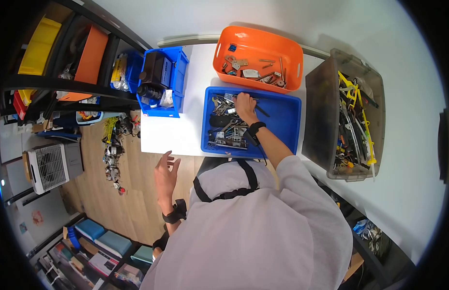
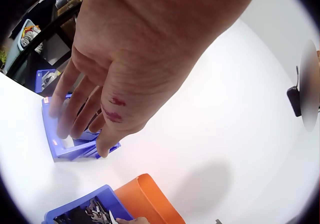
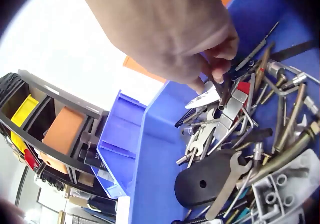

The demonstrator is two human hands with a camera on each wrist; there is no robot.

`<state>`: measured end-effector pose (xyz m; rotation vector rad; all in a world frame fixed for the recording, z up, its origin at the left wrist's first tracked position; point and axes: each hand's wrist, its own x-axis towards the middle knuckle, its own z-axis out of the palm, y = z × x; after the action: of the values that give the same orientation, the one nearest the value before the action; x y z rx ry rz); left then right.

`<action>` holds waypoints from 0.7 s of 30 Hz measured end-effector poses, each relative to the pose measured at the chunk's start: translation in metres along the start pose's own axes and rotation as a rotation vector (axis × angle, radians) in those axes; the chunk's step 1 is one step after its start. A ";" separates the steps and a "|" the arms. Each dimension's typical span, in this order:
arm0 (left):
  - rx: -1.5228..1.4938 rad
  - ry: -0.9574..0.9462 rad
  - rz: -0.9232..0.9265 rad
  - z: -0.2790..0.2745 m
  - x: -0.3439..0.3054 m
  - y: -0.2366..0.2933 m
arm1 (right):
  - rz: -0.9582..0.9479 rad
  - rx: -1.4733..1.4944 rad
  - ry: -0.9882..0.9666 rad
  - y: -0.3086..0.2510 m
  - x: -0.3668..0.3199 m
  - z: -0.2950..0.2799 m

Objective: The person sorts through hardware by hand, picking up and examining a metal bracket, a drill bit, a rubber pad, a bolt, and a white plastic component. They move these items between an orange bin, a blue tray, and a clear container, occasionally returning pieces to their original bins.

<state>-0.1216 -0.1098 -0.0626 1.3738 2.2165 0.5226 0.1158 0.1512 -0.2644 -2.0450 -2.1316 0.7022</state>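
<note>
Nearest the body, the left hand (image 1: 165,181) is hanging relaxed beside the table (image 1: 161,135), grasping nothing; it could be steadying the blue tray (image 1: 277,125) by its near rim. Farther in, the right hand (image 1: 245,107) is reaching into that tray, thumb and finger apparently pinching a dark metal piece (image 3: 225,96) on top of the jumbled hardware, toward the far side. Good handling means gripping firmly near the middle and lifting slowly and upright, since bent rods and a spanner (image 3: 230,184) are lying crossed close by and could be catching or dragging. Fingertips should be keeping off pointed ends. Beyond, the orange bin (image 1: 258,36) is standing right by the far rim, so the knuckles should be staying clear of its wall.
</note>
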 end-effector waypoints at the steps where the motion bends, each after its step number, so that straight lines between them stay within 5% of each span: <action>1: -0.002 0.001 0.000 0.000 0.001 -0.001 | -0.001 -0.002 0.001 0.001 0.002 0.003; 10: -0.036 0.009 -0.013 -0.002 0.003 -0.008 | 0.141 0.075 -0.028 0.001 -0.003 -0.012; 21: -0.050 -0.053 0.100 0.012 0.027 0.000 | -0.318 0.234 0.020 0.034 -0.065 -0.062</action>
<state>-0.1249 -0.0848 -0.0771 1.4611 2.0878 0.5660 0.1762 0.1038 -0.2075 -1.5457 -2.1737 0.8313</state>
